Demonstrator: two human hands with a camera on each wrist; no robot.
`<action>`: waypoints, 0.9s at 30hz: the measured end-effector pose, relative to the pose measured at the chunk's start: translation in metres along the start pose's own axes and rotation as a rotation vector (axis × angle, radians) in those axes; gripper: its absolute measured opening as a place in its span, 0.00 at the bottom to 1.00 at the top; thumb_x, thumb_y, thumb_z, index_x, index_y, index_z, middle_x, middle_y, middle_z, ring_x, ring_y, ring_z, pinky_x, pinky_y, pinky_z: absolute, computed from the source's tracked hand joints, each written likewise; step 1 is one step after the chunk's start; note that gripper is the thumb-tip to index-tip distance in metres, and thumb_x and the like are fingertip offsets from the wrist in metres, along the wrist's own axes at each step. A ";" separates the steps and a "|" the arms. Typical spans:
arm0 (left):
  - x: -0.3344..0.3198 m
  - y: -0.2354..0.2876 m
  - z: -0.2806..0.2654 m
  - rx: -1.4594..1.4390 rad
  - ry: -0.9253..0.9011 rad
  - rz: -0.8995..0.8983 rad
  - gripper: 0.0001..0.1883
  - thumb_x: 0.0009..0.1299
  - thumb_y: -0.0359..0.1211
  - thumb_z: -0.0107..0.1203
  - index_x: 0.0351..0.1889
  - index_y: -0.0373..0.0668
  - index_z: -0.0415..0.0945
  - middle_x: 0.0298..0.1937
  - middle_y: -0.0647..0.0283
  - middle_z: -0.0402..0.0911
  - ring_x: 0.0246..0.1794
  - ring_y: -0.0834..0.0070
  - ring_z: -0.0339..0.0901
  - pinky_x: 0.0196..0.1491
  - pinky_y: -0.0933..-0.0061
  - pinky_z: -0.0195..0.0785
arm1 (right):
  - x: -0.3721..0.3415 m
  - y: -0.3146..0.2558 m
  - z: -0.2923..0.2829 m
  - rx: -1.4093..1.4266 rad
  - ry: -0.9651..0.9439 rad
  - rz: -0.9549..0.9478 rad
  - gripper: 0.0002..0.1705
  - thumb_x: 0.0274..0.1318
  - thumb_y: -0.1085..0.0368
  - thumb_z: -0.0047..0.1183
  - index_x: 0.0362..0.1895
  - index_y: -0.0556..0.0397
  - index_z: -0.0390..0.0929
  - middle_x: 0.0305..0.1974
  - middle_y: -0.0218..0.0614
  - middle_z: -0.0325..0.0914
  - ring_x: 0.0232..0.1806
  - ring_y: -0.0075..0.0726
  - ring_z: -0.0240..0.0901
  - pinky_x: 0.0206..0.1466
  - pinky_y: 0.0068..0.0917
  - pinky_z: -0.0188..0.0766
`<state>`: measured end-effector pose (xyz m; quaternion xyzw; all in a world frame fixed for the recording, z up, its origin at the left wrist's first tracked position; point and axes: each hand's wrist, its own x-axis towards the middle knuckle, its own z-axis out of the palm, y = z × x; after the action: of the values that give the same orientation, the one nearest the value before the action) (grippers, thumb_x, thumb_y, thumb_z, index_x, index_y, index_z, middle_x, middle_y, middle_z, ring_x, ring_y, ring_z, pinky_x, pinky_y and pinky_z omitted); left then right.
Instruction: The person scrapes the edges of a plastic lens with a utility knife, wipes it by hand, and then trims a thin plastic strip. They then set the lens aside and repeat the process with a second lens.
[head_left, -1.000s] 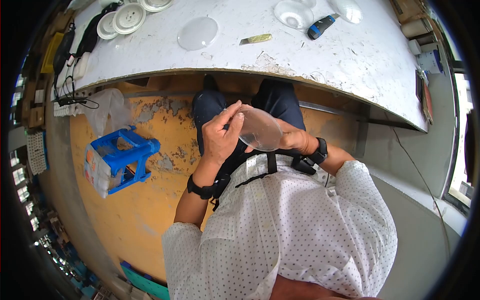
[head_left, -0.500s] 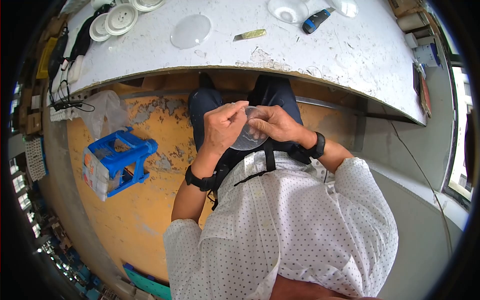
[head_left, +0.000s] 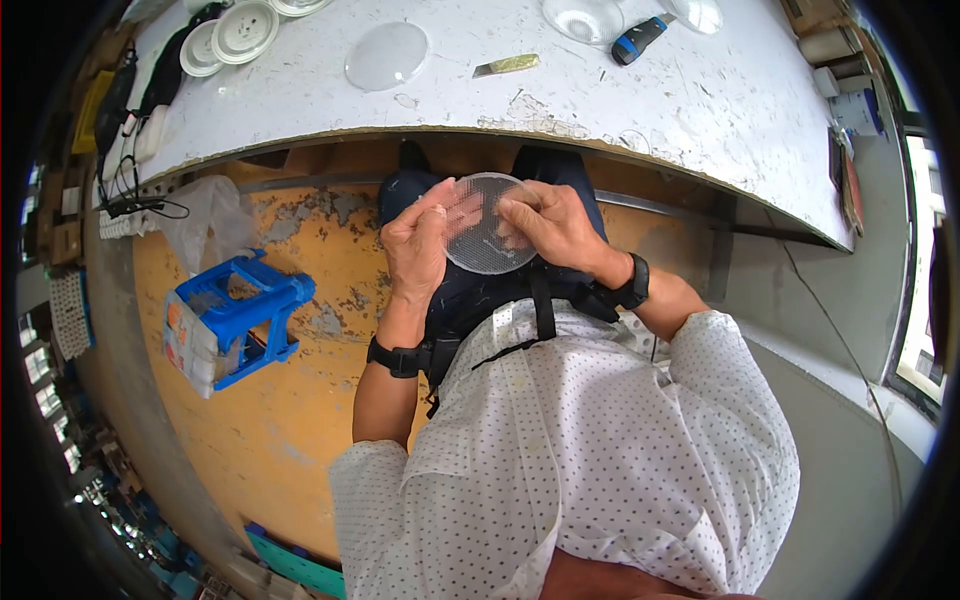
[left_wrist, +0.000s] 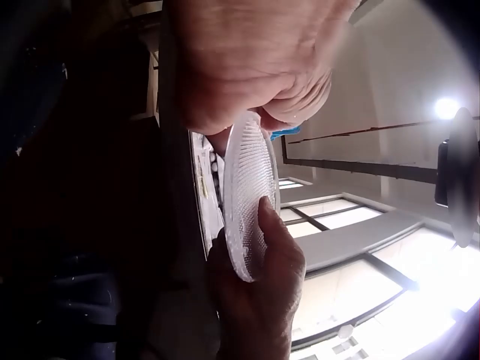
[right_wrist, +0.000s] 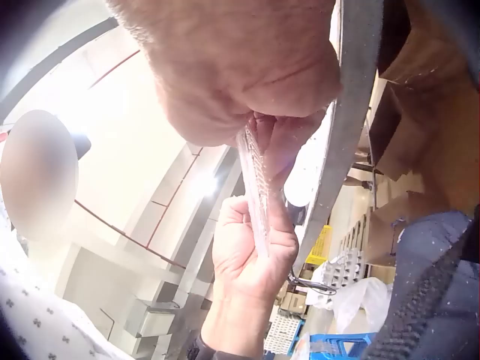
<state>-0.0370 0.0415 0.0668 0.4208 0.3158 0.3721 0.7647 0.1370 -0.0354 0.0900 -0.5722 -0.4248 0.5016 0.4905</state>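
A clear round plastic cover (head_left: 482,248) with a finely ribbed surface is held over the lap. My left hand (head_left: 413,245) grips its left edge, with the thumb at the rim and the fingers showing through the plastic from behind. On the other side my right hand (head_left: 562,228) pinches it, thumb on the near face and fingers behind. Seen edge-on in the left wrist view, the cover (left_wrist: 251,187) is shallow and slightly domed. In the right wrist view, the left hand (right_wrist: 251,251) has the cover's rim between thumb and fingers.
On the white table (head_left: 300,110) lie a clear disc (head_left: 387,56), a blade with a yellow wrapped handle (head_left: 507,66), a black-and-blue utility knife (head_left: 640,40), clear domed covers (head_left: 583,18) and white round parts (head_left: 245,33). A blue stool (head_left: 245,315) stands at left.
The cover has turned so its ribbed face points up at the head camera. My right hand has shifted from beneath its edge to a thumb-on-top pinch. The left fingers have moved behind it.
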 end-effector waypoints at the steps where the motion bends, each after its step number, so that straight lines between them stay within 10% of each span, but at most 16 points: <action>1: 0.000 -0.003 -0.002 0.001 -0.003 0.002 0.19 0.70 0.25 0.39 0.57 0.27 0.67 0.55 0.39 0.72 0.51 0.51 0.75 0.51 0.57 0.74 | 0.001 -0.002 0.001 -0.001 0.002 -0.003 0.14 0.62 0.62 0.49 0.32 0.63 0.75 0.22 0.34 0.77 0.23 0.21 0.74 0.26 0.19 0.72; 6: 0.001 -0.008 -0.005 -0.287 -0.028 0.124 0.22 0.71 0.28 0.36 0.61 0.27 0.62 0.63 0.39 0.62 0.62 0.48 0.64 0.63 0.51 0.61 | 0.010 -0.006 0.009 0.041 0.076 -0.055 0.13 0.62 0.63 0.49 0.32 0.63 0.75 0.22 0.34 0.77 0.22 0.20 0.72 0.25 0.19 0.71; 21: -0.001 0.003 0.010 0.056 -0.023 0.404 0.28 0.64 0.17 0.26 0.65 0.24 0.52 0.72 0.46 0.48 0.70 0.53 0.52 0.68 0.54 0.54 | 0.019 -0.008 0.026 0.165 0.175 -0.073 0.12 0.62 0.63 0.50 0.34 0.62 0.76 0.25 0.34 0.78 0.23 0.20 0.74 0.26 0.19 0.70; 25: -0.004 0.008 0.005 0.002 0.038 0.382 0.26 0.65 0.17 0.30 0.63 0.25 0.58 0.69 0.49 0.57 0.65 0.58 0.62 0.64 0.61 0.60 | 0.013 -0.015 0.031 -0.009 0.191 -0.151 0.12 0.61 0.64 0.50 0.37 0.63 0.76 0.25 0.38 0.79 0.24 0.25 0.76 0.27 0.22 0.71; 27: -0.004 0.009 0.000 0.506 0.241 0.387 0.21 0.67 0.20 0.36 0.58 0.27 0.67 0.61 0.53 0.71 0.53 0.69 0.74 0.55 0.72 0.69 | 0.010 -0.017 0.034 -0.226 0.191 -0.340 0.11 0.60 0.66 0.50 0.38 0.63 0.76 0.26 0.44 0.79 0.25 0.33 0.78 0.28 0.26 0.72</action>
<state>-0.0421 0.0412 0.0749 0.6023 0.4006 0.4671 0.5084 0.1048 -0.0185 0.1051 -0.5887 -0.5201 0.3044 0.5388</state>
